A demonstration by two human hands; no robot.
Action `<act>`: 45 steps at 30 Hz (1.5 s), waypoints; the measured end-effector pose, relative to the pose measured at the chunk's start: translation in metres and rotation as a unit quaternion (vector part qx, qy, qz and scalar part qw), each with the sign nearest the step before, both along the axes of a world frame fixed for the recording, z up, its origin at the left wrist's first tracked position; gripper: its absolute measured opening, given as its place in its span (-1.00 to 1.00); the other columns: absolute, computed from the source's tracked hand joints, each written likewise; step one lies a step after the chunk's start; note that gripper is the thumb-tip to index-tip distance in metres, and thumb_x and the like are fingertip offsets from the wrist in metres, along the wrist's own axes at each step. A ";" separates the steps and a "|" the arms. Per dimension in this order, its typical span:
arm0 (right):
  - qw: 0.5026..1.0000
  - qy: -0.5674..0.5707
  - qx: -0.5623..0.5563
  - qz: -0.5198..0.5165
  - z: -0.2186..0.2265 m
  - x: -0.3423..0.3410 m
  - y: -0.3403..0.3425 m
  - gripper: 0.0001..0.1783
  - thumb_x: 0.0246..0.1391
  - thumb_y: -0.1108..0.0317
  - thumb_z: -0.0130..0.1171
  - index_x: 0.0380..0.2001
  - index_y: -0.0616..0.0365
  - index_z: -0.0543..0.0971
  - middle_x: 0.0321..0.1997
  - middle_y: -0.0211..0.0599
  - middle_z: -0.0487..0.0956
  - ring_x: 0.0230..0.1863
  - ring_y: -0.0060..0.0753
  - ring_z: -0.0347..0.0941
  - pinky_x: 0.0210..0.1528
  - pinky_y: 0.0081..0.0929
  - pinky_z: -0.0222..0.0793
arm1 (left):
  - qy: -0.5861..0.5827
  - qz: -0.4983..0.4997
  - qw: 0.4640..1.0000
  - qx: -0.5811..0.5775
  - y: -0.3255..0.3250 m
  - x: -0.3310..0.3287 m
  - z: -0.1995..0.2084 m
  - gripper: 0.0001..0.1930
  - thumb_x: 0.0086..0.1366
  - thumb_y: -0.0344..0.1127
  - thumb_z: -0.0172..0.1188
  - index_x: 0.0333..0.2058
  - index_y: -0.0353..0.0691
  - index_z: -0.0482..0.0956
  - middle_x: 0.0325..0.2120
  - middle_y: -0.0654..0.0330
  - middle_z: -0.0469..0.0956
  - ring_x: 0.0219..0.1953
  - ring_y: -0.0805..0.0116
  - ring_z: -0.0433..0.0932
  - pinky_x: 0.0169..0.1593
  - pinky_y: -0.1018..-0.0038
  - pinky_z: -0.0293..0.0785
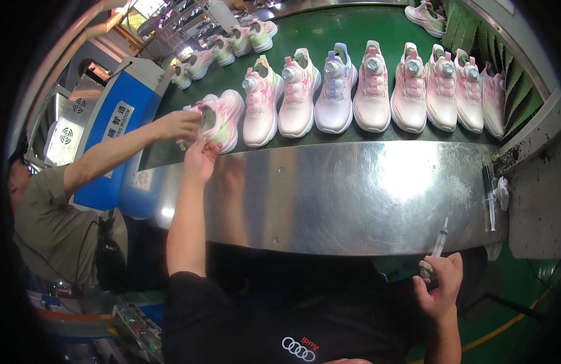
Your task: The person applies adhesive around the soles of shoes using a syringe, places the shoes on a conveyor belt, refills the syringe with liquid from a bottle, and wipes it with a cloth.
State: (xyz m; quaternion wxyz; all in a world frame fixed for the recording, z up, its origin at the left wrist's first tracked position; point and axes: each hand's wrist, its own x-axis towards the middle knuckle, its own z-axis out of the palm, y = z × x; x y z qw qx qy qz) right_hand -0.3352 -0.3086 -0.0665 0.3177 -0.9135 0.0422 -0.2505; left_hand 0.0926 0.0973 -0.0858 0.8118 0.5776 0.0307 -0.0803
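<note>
My left hand (203, 156) reaches to the left end of the row, its fingers closed on the near edge of a pink and white sneaker (230, 115). A co-worker's hand (178, 125) is at the left side of the same spot, and the two hands partly hide what lies between them. In my right hand (441, 280), low at the right in front of the steel ledge, a clear syringe (440, 241) points up and away. Pale coverings show on some fingers of that hand.
Several pink and white sneakers (372, 91) and one with lilac parts (336, 91) stand along the green belt (329, 29). Smaller sneakers (223, 50) line its far left. A steel ledge (329, 200) runs in front. Another syringe (490, 203) lies at its right end. A blue machine (120, 115) stands left.
</note>
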 end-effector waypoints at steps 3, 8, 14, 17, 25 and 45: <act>1.000 0.003 0.002 0.004 0.000 -0.004 0.001 -0.60 -0.38 0.36 0.30 -0.33 0.15 0.50 -0.51 -0.33 0.48 -0.50 -0.26 0.18 -0.39 -0.40 0.12 | -0.007 0.012 1.000 0.022 -0.008 0.005 0.024 -0.82 0.32 -0.31 -0.03 -0.36 -0.32 0.41 -0.52 0.17 0.44 -0.38 0.19 0.55 -0.34 0.57 0.52; 1.000 0.000 0.002 -0.001 0.001 -0.012 -0.004 -0.61 -0.38 0.38 0.30 -0.34 0.16 0.49 -0.51 -0.33 0.48 -0.51 -0.26 0.18 -0.41 -0.39 0.12 | -0.081 -0.014 0.991 0.108 -0.016 -0.042 0.082 -0.82 0.26 -0.30 -0.01 -0.42 -0.30 0.42 -0.57 0.17 0.46 -0.54 0.32 0.52 -0.57 0.62 0.36; 0.999 0.016 0.050 -0.010 -0.008 -0.010 -0.008 -0.61 -0.36 0.38 0.31 -0.34 0.20 0.49 -0.48 -0.29 0.47 -0.51 -0.24 0.22 -0.47 -0.40 0.17 | -0.074 -0.089 0.979 0.169 -0.033 -0.176 0.081 -0.76 0.30 -0.27 -0.02 -0.35 -0.38 0.45 -0.65 0.08 0.51 -0.68 0.32 0.50 -0.69 0.59 0.33; 0.998 0.007 0.063 0.009 -0.005 0.001 -0.014 -0.60 -0.33 0.40 0.32 -0.30 0.23 0.50 -0.44 -0.25 0.49 -0.51 -0.23 0.28 -0.47 -0.41 0.21 | -0.058 -0.201 0.963 0.172 -0.054 -0.225 0.061 -0.76 0.30 -0.36 -0.02 -0.32 -0.48 0.49 -0.58 -0.01 0.56 -0.60 0.31 0.55 -0.54 0.58 0.44; 0.945 0.014 0.323 -0.048 -0.019 -0.002 -0.043 -0.54 -0.02 0.43 0.23 -0.02 0.32 0.40 -0.24 -0.34 0.48 -0.24 -0.58 0.38 -0.14 -0.65 0.30 | -0.013 -0.143 0.990 -0.012 -0.001 -0.170 0.017 -0.62 0.34 -0.07 -0.06 -0.50 -0.26 0.42 -0.58 0.15 0.48 -0.54 0.35 0.49 -0.48 0.47 0.40; 0.973 0.015 0.231 -0.004 0.016 0.005 -0.025 -0.56 -0.14 0.40 0.34 -0.17 0.37 0.48 -0.42 -0.34 0.53 -0.44 -0.63 0.41 -0.34 -0.71 0.31 | -0.137 -0.207 0.968 -0.039 -0.157 -0.128 0.067 -0.52 0.12 -0.36 0.23 0.00 -0.30 0.30 -0.23 0.16 0.47 -0.21 0.42 0.49 -0.11 0.50 0.44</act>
